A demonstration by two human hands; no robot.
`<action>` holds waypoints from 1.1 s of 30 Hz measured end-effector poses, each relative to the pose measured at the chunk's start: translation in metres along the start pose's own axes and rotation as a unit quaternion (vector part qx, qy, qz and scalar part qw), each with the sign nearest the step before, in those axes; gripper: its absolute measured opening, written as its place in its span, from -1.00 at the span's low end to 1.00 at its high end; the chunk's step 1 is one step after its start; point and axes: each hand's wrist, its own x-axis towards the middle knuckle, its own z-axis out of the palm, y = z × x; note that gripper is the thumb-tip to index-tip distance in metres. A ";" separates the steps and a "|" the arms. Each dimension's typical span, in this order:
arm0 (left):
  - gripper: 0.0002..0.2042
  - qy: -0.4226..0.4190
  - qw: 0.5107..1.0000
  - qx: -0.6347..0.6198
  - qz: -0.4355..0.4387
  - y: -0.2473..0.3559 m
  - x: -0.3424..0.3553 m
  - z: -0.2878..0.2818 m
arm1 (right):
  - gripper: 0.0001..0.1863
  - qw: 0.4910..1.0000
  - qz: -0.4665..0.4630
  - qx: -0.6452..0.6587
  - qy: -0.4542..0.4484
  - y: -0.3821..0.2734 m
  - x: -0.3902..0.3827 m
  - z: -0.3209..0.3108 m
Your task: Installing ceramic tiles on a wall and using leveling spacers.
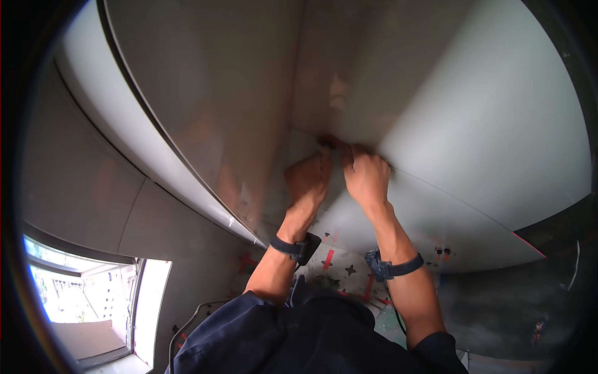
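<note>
Both of my hands are raised to a corner of smooth, glossy grey wall panels. My left hand is closed, its fingertips drawn together close to a thin seam between the panels. Beside it on the right, my right hand is curled, with its index finger reaching toward the same spot. A small dark patch shows at the fingertips; whether it is an object or a shadow I cannot make out. What either hand pinches, if anything, is hidden. A black strap with a small dark unit circles each wrist.
A bright window stands at lower left. Below my arms, the pale floor carries red strips and dark cross-shaped marks. A dark cable curves by my left side. At right, a dark surface lies below the panel's edge.
</note>
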 end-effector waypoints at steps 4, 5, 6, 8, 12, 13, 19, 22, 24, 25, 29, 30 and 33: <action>-0.57 0.017 0.999 0.003 0.042 -0.006 0.003 -0.001 | -0.75 0.998 0.032 0.036 0.031 -0.005 -0.002 0.008; -0.55 0.019 0.999 -0.007 0.041 -0.003 0.005 0.001 | -0.75 0.998 0.031 0.041 0.028 -0.005 -0.001 0.009; -0.52 0.021 0.999 -0.021 0.043 0.004 0.006 0.000 | -0.74 0.996 0.047 0.064 0.032 -0.002 0.001 0.009; -0.54 -0.002 0.999 -0.047 0.012 0.017 0.002 -0.013 | -0.73 0.993 0.059 0.088 0.043 0.002 -0.005 0.009; -0.58 0.026 0.993 -0.031 0.107 -0.007 0.003 -0.008 | -0.72 1.000 0.017 -0.005 0.014 0.001 -0.008 0.009; -0.63 -0.029 0.998 -0.007 0.049 0.005 -0.004 -0.014 | -0.73 1.000 0.004 -0.018 0.002 0.003 -0.008 0.000; -0.70 -0.125 0.988 -0.090 -0.028 -0.037 -0.028 -0.022 | -0.72 0.999 -0.039 -0.001 -0.016 -0.002 -0.032 -0.018; -0.47 -0.211 0.967 -0.068 -0.127 -0.067 -0.042 -0.008 | -0.71 0.997 -0.021 0.071 -0.031 -0.008 -0.060 -0.015; -0.45 -0.061 0.993 -0.101 0.019 -0.053 -0.025 0.011 | -0.70 0.994 0.002 0.110 -0.028 -0.004 -0.064 -0.007; -0.44 0.090 0.972 -0.134 0.169 -0.047 -0.016 0.021 | -0.72 0.988 -0.013 0.148 -0.034 -0.001 -0.061 -0.002; -0.42 0.097 0.958 -0.146 0.229 -0.058 0.003 0.040 | -0.76 0.964 0.004 0.258 -0.063 0.013 -0.045 -0.003; -0.41 0.042 0.969 -0.134 0.206 -0.068 0.002 0.042 | -0.77 0.960 -0.002 0.276 -0.050 0.018 -0.044 -0.002; -0.38 -0.014 0.983 -0.043 0.177 -0.128 -0.005 0.040 | -0.83 0.944 0.002 0.323 -0.062 0.025 -0.081 -0.001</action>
